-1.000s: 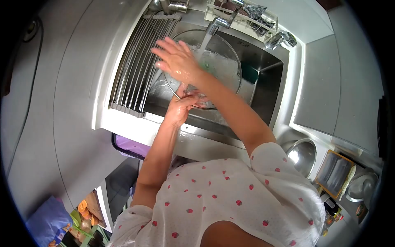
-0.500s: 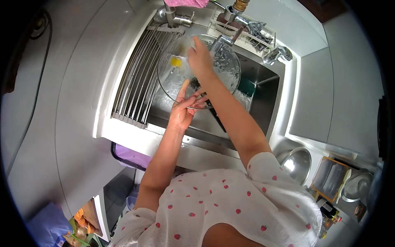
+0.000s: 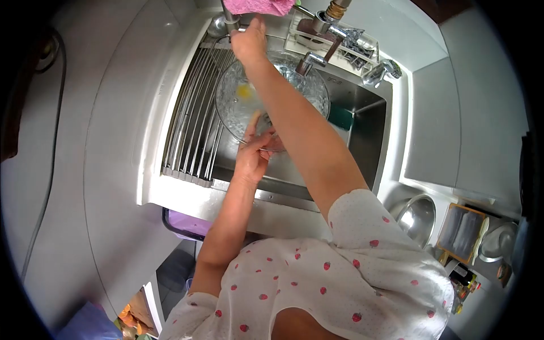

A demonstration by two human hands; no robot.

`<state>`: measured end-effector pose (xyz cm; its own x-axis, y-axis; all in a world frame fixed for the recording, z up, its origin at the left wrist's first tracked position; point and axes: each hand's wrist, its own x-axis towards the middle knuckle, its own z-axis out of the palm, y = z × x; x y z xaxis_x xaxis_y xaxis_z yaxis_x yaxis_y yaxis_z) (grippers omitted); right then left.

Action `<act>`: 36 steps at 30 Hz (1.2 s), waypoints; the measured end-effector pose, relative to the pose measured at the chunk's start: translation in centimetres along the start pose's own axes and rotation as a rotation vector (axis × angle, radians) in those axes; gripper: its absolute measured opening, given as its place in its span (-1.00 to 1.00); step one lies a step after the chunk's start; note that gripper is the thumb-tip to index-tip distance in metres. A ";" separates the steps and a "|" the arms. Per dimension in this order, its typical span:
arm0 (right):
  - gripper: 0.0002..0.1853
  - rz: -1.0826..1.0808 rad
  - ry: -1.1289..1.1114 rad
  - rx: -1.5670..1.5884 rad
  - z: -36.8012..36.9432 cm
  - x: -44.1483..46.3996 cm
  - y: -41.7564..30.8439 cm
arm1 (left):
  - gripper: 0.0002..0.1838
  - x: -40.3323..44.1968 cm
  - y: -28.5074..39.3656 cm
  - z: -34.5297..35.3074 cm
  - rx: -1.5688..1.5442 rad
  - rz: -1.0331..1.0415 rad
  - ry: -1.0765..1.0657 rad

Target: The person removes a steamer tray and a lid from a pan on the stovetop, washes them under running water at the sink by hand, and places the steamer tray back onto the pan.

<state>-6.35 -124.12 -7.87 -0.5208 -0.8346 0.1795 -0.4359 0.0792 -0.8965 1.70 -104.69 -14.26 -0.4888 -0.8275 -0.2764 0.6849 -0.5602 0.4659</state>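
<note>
A round clear glass lid (image 3: 317, 93) with a thin rim lies tilted over the sink, wet and with water on it. My left hand (image 3: 255, 153) grips its near edge, thumb on top and fingers partly hidden behind the glass. A small yellow patch (image 3: 244, 91) shows on or through the glass; I cannot tell which. My right hand (image 3: 249, 42) reaches across the lid to the tap (image 3: 231, 21) at the back left, its fingers curled around the lever, which it mostly covers. A second tap's spout (image 3: 306, 63) hangs over the lid's far right side.
A metal roll-up rack (image 3: 190, 124) covers the left part of the steel sink (image 3: 368, 130). Behind the sink stand a white caddy (image 3: 294, 42) and a pink cloth (image 3: 260, 5). A steel bowl (image 3: 417, 218) and bottles (image 3: 462, 277) are at the right.
My right hand has moved from over the glass up and left to the tap lever. The splashing in the sink has lessened. My left hand keeps its hold.
</note>
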 end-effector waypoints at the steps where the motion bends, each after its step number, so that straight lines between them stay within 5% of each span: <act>1: -0.28 -0.118 0.059 -0.014 -0.1 -0.3 0.2 | -0.31 -0.1 0.1 0.1 -0.043 0.011 -0.015; 3: -0.32 -0.100 -0.042 -0.013 -2.0 -1.3 2.0 | -0.31 -0.4 0.7 0.8 0.003 -0.004 0.053; 5: -0.41 -0.333 -0.229 -0.163 -3.1 -3.6 5.5 | -0.30 -0.7 1.4 1.0 0.118 0.004 0.082; 10: -0.46 -0.104 0.019 -0.557 -8.2 -9.6 11.2 | -0.34 -2.1 2.7 0.2 0.391 -0.007 0.137; 13: -0.48 0.229 0.114 -0.386 -10.0 -10.6 15.0 | -0.40 -3.0 3.1 -0.2 0.597 0.026 0.125; 15: -0.49 0.630 -0.253 0.359 -12.1 -11.5 14.3 | -0.45 -4.0 3.3 0.1 0.704 0.053 0.100; 35: -0.82 0.595 -0.521 0.730 -17.5 -14.8 8.3 | -0.57 -14.5 0.2 4.2 0.782 0.444 0.186; 36: -0.69 0.576 -0.531 0.743 -18.5 -15.2 7.1 | -0.58 -14.8 0.4 4.9 0.797 0.456 0.188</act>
<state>-15.15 -100.80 -9.41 -0.0421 -0.9215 -0.3861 0.4203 0.3343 -0.8436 6.55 -92.43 -5.82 -0.1211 -0.9923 -0.0243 0.1825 -0.0463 0.9821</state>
